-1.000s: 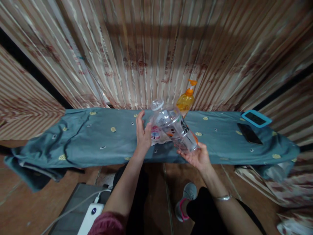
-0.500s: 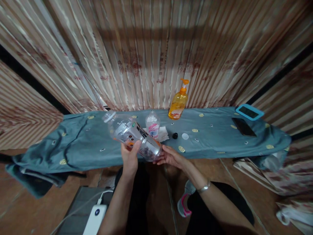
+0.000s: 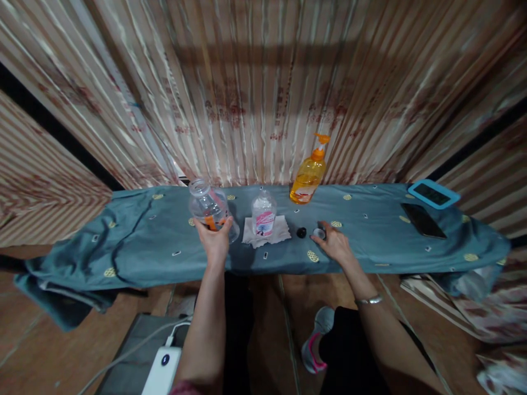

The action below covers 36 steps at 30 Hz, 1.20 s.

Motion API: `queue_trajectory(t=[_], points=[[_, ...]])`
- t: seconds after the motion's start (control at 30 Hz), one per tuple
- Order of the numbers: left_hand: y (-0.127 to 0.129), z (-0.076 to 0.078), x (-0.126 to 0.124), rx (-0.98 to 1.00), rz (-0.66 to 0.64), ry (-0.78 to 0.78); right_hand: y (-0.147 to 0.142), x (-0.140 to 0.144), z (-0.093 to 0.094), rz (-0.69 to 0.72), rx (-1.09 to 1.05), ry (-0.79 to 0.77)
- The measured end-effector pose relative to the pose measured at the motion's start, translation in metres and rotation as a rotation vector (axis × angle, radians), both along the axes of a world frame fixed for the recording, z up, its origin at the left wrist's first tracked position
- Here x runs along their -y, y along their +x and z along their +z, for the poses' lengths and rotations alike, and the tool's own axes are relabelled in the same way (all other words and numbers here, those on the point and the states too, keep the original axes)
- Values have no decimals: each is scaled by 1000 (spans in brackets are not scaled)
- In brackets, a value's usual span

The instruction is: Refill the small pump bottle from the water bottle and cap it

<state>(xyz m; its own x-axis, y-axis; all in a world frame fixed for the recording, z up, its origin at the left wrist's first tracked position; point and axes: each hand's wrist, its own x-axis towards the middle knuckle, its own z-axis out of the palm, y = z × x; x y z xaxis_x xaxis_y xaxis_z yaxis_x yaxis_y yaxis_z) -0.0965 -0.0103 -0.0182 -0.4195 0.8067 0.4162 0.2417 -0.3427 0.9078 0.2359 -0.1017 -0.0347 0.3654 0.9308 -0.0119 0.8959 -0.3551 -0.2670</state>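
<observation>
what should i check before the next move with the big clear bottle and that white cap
1. Left hand grips the big clear bottle near its base: ok.
2. Bottle stands upright on the blue cloth: ok, tilts slightly.
3. Bottle mouth uncapped: ok, looks open.
4. Right hand on the white cap: fingers touch it; whether it is gripped, cannot tell.
5. Black cap lies apart from the white one: ok.
6. Small bottle on the white tissue stands between the hands: not ok, close to the path.
</observation>
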Motion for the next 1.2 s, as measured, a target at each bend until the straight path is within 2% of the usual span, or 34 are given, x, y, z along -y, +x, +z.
queue_trajectory(t=[0.07, 0.13, 0.27, 0.37, 0.43, 0.47, 0.53, 0.6, 0.7, 0.8, 0.93, 1.2], points=[[6, -2, 2, 26, 48, -61, -3, -4, -5, 28, 49, 12], [11, -2, 7, 31, 30, -101, -1, -7, -8, 17, 52, 34], [13, -5, 12, 1, 22, -118, 9, -3, -1, -92, -161, 117], [12, -10, 12, -34, 33, -95, -1, 6, 24, -65, -460, 378], [13, -14, 10, -49, 36, -68, -26, 10, 53, 73, -659, 547], [13, -15, 10, -57, 37, -52, -42, 10, 70, 166, -704, 566], [12, -16, 10, -82, 41, -23, -79, 2, 106, 358, -637, 543], [12, -16, 11, -115, 56, -2, -113, -14, 137, 537, -465, 517], [9, -16, 14, -164, 79, 30, -146, -47, 168, 734, -188, 451], [6, -15, 15, -206, 98, 61, -160, -72, 181, 850, 11, 357], [4, -13, 14, -232, 123, 81, -166, -82, 195, 944, 138, 300], [3, -9, 13, -256, 139, 60, -180, -89, 220, 972, 102, 137]])
